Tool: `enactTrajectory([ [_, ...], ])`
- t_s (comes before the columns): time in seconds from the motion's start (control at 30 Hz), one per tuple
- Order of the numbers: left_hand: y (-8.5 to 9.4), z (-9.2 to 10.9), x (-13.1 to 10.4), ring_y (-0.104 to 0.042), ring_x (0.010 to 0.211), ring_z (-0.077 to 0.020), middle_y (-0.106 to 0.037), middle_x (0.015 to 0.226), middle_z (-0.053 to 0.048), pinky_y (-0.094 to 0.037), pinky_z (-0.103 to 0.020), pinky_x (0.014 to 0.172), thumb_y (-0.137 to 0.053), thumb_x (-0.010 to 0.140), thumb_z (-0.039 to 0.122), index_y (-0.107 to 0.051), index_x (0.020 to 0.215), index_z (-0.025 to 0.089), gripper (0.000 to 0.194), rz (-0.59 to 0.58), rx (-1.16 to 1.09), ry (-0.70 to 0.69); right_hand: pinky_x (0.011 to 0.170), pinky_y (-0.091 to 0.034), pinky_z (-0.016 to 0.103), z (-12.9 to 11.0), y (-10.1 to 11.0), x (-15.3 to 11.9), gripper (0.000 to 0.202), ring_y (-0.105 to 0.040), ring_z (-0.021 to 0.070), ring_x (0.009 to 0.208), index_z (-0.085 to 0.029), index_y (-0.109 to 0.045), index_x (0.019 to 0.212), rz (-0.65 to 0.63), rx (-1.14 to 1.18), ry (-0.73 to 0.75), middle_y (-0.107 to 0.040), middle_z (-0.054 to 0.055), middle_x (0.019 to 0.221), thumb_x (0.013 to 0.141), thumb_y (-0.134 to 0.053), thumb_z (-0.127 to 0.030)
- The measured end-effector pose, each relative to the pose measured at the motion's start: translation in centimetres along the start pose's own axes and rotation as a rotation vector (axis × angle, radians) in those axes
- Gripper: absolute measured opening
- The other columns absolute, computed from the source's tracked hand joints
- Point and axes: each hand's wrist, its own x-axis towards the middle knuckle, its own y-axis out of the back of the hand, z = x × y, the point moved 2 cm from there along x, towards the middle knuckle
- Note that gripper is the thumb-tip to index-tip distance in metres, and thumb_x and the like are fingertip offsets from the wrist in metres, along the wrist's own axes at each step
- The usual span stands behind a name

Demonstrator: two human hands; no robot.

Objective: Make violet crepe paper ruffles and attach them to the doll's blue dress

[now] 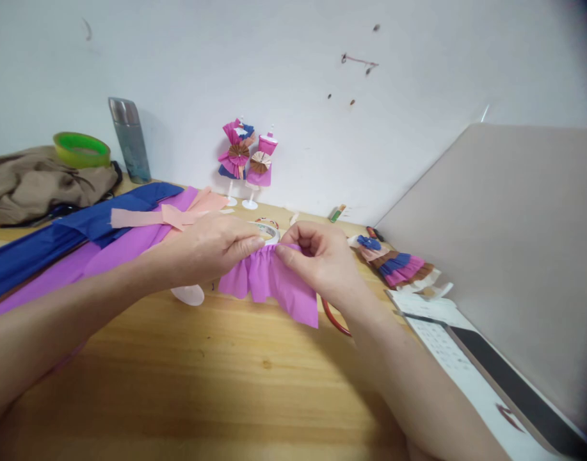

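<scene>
A strip of purple crepe paper (274,278), gathered into pleats along its top edge, hangs between my two hands above the wooden table. My left hand (216,246) pinches the gathered edge from the left, thumb on top. From the right, the thumb and curled fingers of my right hand (317,253) close on the same edge. Just behind the pinched edge lies a roll of white tape (270,233), partly covered by my fingers. A red curved handle (335,318) shows below my right hand, and a white disc (188,294) lies beneath my left wrist.
Blue (96,221), purple and peach paper strips spread at the left. Two small dressed stands (238,153) stand by the wall, with a bottle (130,141) and green bowl (82,150) further left. A layered paper dress (399,266) and a white board (447,349) lie right.
</scene>
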Motion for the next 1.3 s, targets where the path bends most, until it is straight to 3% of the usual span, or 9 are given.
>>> enactTrajectory([
  [0.37, -0.9, -0.2, -0.1, -0.039, 0.058, -0.0134, -0.04, 0.055, 0.003, -0.033, -0.027, 0.06, -0.035, 0.093, 0.027, -0.034, 0.057, 0.021, 0.036, -0.041, 0.003, -0.094, 0.051, -0.031, 0.024, 1.1, -0.8, 0.1, 0.013, -0.04, 0.0101, 0.055, -0.021, -0.041, 0.054, 0.044, -0.035, 0.006, -0.044, -0.004, 0.054, 0.062, -0.052, -0.02],
  [0.63, -0.4, -1.2, 0.1, -0.043, 0.058, -0.0114, -0.044, 0.058, 0.003, -0.033, -0.025, 0.058, -0.037, 0.092, 0.033, -0.041, 0.059, 0.019, 0.036, -0.046, -0.059, -0.042, 0.049, -0.03, 0.024, 0.4, 0.1, 0.2, 0.023, -0.04, 0.0091, 0.052, -0.021, -0.045, 0.057, -0.078, 0.038, -0.053, -0.046, -0.004, 0.055, 0.067, -0.061, -0.034],
  [1.07, 0.4, -1.0, 0.2, -0.044, 0.056, -0.0115, -0.044, 0.057, 0.003, -0.033, -0.025, 0.054, -0.038, 0.09, 0.032, -0.038, 0.059, 0.02, 0.034, -0.035, -0.072, -0.057, 0.051, -0.035, 0.024, -0.1, 0.5, 0.1, 0.009, -0.046, 0.011, 0.054, -0.017, -0.057, 0.058, -0.054, -0.004, -0.06, -0.055, -0.001, 0.057, 0.064, -0.059, -0.023],
  [1.3, 0.3, -0.9, 0.2, -0.044, 0.056, -0.0116, -0.043, 0.056, 0.003, -0.034, -0.024, 0.055, -0.038, 0.09, 0.033, -0.041, 0.059, 0.02, 0.034, -0.031, -0.041, -0.029, 0.052, -0.036, 0.024, -0.3, 0.4, -0.4, 0.012, -0.046, 0.0105, 0.055, -0.018, -0.054, 0.059, -0.052, 0.009, 0.001, -0.053, -0.002, 0.058, 0.068, -0.059, -0.024],
])
